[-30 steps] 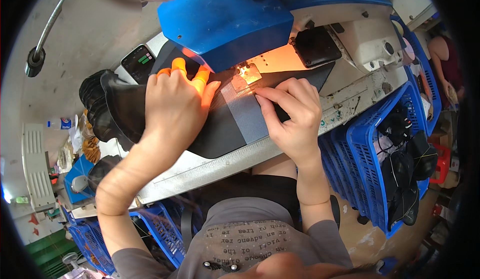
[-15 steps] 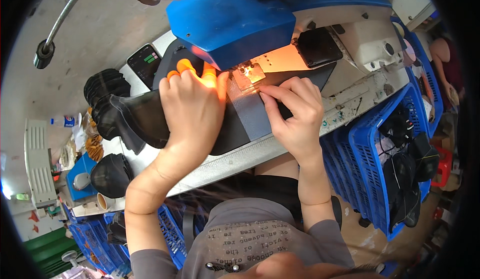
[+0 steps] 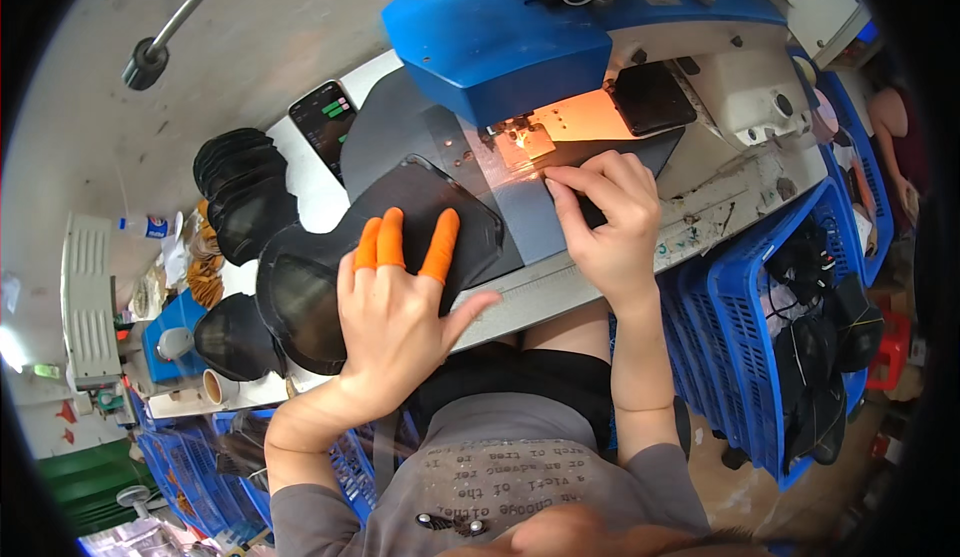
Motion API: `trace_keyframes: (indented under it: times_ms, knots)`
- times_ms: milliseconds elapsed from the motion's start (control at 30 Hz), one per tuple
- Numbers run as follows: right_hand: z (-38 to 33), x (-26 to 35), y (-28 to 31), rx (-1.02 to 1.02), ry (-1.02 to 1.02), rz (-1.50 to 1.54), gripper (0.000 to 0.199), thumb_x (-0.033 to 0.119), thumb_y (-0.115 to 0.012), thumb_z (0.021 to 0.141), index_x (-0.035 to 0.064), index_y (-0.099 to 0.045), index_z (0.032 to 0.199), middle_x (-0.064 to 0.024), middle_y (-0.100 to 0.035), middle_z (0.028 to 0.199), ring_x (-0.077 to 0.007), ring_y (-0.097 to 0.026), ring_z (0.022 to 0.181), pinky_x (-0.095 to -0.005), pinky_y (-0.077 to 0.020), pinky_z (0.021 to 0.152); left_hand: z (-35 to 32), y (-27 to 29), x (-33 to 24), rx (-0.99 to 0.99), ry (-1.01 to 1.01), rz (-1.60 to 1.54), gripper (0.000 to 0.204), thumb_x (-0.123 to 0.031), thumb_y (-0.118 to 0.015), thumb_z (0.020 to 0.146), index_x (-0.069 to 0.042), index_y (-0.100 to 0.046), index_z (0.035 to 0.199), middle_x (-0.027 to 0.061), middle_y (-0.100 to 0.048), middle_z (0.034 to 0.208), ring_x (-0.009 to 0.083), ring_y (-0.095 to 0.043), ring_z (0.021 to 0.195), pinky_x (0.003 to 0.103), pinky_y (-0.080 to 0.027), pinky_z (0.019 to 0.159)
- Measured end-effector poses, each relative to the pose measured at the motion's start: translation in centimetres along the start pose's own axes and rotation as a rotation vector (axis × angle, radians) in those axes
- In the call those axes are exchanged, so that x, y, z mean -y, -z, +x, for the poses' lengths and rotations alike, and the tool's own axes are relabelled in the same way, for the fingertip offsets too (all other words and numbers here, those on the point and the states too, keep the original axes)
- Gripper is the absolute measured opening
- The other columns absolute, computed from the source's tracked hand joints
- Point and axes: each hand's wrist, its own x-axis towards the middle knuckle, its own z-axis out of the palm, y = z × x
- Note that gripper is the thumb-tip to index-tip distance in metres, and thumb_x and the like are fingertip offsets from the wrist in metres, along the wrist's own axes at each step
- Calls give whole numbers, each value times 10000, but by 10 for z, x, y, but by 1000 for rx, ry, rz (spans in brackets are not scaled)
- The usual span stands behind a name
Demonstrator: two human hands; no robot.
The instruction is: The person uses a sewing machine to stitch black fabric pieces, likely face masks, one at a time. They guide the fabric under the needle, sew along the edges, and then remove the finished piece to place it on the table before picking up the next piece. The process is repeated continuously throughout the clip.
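Observation:
My left hand [image 3: 393, 317], with orange finger covers on several fingers, is open and rests flat on a black sheet-like piece [image 3: 420, 192] lying on the machine bed. Beside it, to the left, a curved, shiny black piece [image 3: 300, 302] overlaps the table edge. My right hand [image 3: 615, 222] is closed in a pinch by the lit needle plate [image 3: 526, 145] of a blue sewing machine [image 3: 500, 52]. What its fingertips hold, if anything, is too small to make out.
Stacked black curved pieces [image 3: 240, 182] and a phone [image 3: 325, 127] lie on the left. A flat black box [image 3: 655, 99] sits on the machine bed at right. Blue crates [image 3: 735, 327] holding black pieces stand to the right. A bendable metal arm [image 3: 190, 2] hangs at the upper left.
My left hand has drawn back toward me from beside the needle, and the black piece now lies left of the needle plate. My right hand keeps its pinch there. The whole view has shifted slightly.

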Motion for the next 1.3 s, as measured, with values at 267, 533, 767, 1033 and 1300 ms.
trace_keyframes:
  times_ms: [267, 533, 767, 1033, 1300]
  knots:
    - [-52, 30, 13, 160, 45, 621, 53, 10, -736, 779, -14, -689, 784, -120, -654, 712, -246, -627, 592, -313, -496, 559, -63, -30, 24, -317, 25, -341, 630, -81, -692, 645, 7, -606, 1263, 179, -627, 1204, 375, -597, 1165, 494, -378, 1042]
    - [-95, 81, -38, 331, -296, 679, 266, 158, -782, 824, -5, -689, 1013, -127, -682, 917, -244, -649, 780, -339, -518, 703, -124, -62, 25, -197, 143, -945, 278, 15, -583, 828, 73, -633, 1095, 198, -690, 1029, 337, -681, 959, 392, -507, 910]
    - [-111, 78, -41, 353, -788, 993, 122, 88, -727, 888, -33, -714, 903, -33, -697, 745, -54, -588, 676, -221, -473, 619, -129, -54, 17, 94, 667, -1730, 275, -185, -591, 963, 30, -625, 1132, 39, -651, 941, 137, -575, 852, 284, -460, 756]
    - [-112, 75, -39, 328, -780, 954, 94, 46, -714, 893, -47, -708, 889, 9, -656, 729, -34, -527, 652, -201, -417, 588, -130, -56, 24, 228, 803, -1869, 448, -199, -617, 945, 10, -505, 1325, 99, -594, 1253, 178, -550, 1157, 330, -420, 1014]
    - [-111, 76, -35, 402, -791, 954, 89, 46, -697, 904, -40, -708, 923, -19, -673, 743, -52, -575, 674, -201, -444, 614, -132, -49, 26, 265, 813, -1916, 485, -205, -630, 948, 14, -476, 1352, 96, -586, 1275, 176, -536, 1171, 334, -400, 1038]
